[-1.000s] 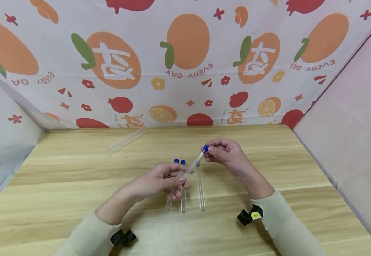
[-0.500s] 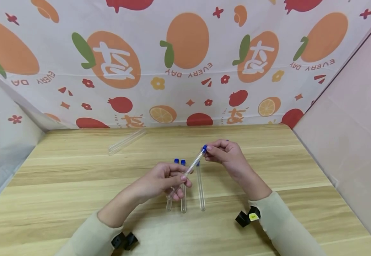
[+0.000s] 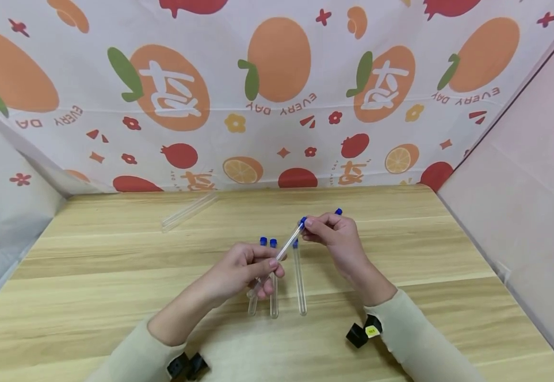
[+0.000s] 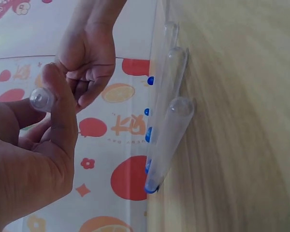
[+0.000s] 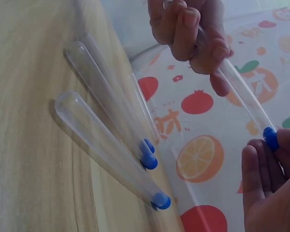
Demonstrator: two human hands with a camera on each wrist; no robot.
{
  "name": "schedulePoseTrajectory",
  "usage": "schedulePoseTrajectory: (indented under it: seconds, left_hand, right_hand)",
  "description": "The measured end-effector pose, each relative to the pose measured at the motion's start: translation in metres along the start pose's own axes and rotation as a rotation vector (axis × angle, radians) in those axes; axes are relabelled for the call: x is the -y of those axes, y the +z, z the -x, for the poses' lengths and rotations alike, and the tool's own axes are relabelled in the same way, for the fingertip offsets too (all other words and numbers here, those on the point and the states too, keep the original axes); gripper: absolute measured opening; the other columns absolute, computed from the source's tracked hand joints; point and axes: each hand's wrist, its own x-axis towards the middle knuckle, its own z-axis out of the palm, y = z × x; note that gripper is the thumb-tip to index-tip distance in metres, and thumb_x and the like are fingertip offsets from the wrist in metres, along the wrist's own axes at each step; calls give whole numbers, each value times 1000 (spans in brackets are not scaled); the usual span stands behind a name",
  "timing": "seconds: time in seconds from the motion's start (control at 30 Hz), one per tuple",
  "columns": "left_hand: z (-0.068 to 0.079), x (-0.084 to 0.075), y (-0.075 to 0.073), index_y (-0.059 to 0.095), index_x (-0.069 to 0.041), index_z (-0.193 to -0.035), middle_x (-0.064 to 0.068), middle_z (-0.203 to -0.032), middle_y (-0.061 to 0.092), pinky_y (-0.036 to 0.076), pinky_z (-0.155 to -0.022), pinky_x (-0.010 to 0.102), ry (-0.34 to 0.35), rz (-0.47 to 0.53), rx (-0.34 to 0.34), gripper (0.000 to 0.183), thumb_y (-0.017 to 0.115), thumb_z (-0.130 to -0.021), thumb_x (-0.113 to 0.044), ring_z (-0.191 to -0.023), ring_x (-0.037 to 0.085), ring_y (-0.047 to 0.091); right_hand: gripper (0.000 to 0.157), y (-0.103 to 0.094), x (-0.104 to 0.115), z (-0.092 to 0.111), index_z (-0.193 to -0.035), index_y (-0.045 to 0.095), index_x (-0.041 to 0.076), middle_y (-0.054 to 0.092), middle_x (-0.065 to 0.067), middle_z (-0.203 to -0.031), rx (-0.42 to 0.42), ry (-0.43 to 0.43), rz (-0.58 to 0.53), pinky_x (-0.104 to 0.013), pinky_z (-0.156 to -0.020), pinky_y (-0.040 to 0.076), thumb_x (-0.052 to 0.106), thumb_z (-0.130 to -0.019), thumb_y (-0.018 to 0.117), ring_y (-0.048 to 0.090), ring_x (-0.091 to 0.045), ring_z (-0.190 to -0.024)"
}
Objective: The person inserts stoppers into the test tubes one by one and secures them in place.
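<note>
A clear test tube (image 3: 288, 247) with a blue cap (image 3: 303, 222) is held slantwise above the table. My left hand (image 3: 245, 269) grips its lower part between thumb and fingers; its rounded end shows in the left wrist view. At the capped end, my right hand (image 3: 336, 239) pinches the blue cap with thumb and fingertips. Below lie three more blue-capped tubes, pointing away from me: the right one (image 3: 300, 281) in full sight, the middle one (image 3: 274, 302) and the left one (image 3: 252, 305) partly hidden by my left hand.
Clear tubes without visible caps (image 3: 188, 212) lie at the table's back left. Just beyond my right hand is another small blue cap (image 3: 338, 211). A fruit-print cloth (image 3: 277, 138) hangs along the back edge of the wooden table (image 3: 114, 254).
My right hand has shifted slightly left, its fingers turning at the cap. The blue cap behind it has come into view. My left hand stays nearly still on the tube.
</note>
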Motion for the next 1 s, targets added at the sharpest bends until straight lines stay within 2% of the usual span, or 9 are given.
schedulePoseTrajectory:
  seconds: [0.23,0.43,0.6,0.87,1.0]
  left_hand:
    - [-1,1,3,60,13,-122,5,-88,68,52,-50,18,25,-16,-34,30,51,-104,-9,-56,7,59]
    - [0,1,5,61,12,-122,5,-87,68,50,-49,19,16,-38,-45,30,50,-105,-10,-54,7,57]
    - [0,1,1,64,8,-123,4,-83,66,46,-46,21,51,-167,-68,30,50,-105,-12,-54,8,54]
    - [1,2,-2,66,6,-122,20,-83,64,45,-44,23,107,-336,-83,28,50,-104,-7,-52,11,51]
    - [1,1,-2,69,4,-118,18,-80,66,44,-44,23,144,-455,-106,25,52,-103,-6,-50,10,51]
  right_hand:
    - [13,5,-1,4,-85,70,2,75,-7,-90,-70,-46,9,-36,-82,60,11,-94,70,71,-17,-78]
    - [13,6,-2,4,-83,70,2,75,-5,-87,-74,-59,43,-36,-81,61,9,-93,70,72,-18,-78]
    - [12,3,6,4,-85,70,-1,75,-4,-88,-11,-110,106,-35,-81,60,8,-93,69,71,-18,-80]
    - [12,-6,13,2,-87,71,-4,76,-7,-92,128,-133,197,-35,-82,60,6,-93,68,71,-19,-84]
    - [11,-9,15,3,-87,72,-4,75,-6,-91,170,-142,245,-31,-77,60,6,-92,70,70,-19,-82]
